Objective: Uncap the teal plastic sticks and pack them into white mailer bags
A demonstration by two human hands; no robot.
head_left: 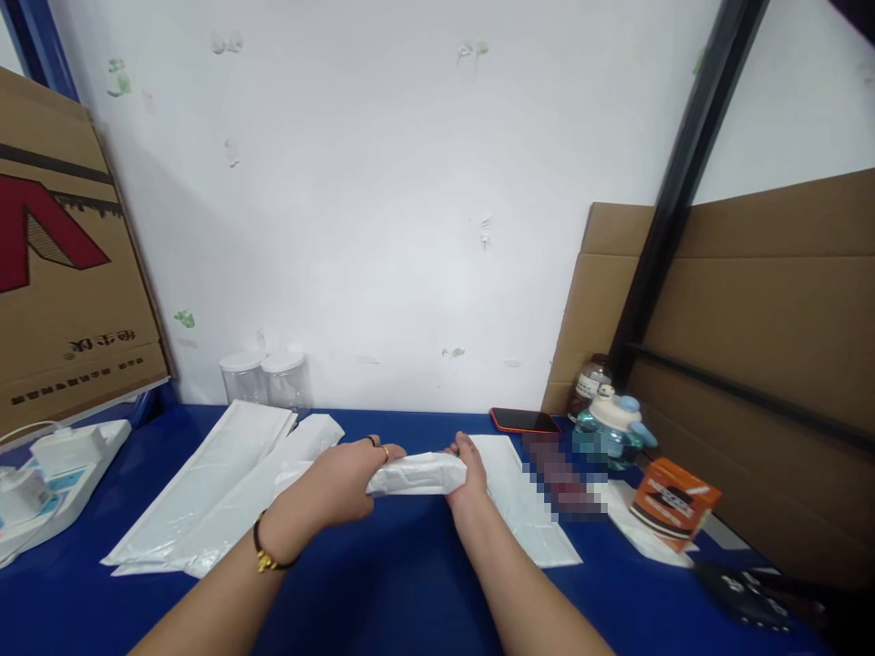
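Between my two hands, a folded white pad (418, 474) is held up above the blue table, seen edge-on. My left hand (345, 478) wraps round its left end, a ring and a dark band on the fingers. At the other end, my right hand (470, 474) grips it with the thumb on top. Flat white pads (198, 483) lie in an overlapping pile to the left, partly behind my left forearm. Another flat white pad (526, 510) rests just right of my right hand.
On the right stand an orange box (674, 504), a blue-and-cream bottle (612, 428) and a brown bottle (589, 383); a phone (525, 421) lies behind. Two clear jars (285, 383) are against the wall. A power strip (82, 483) and a cardboard box (68, 264) are left.
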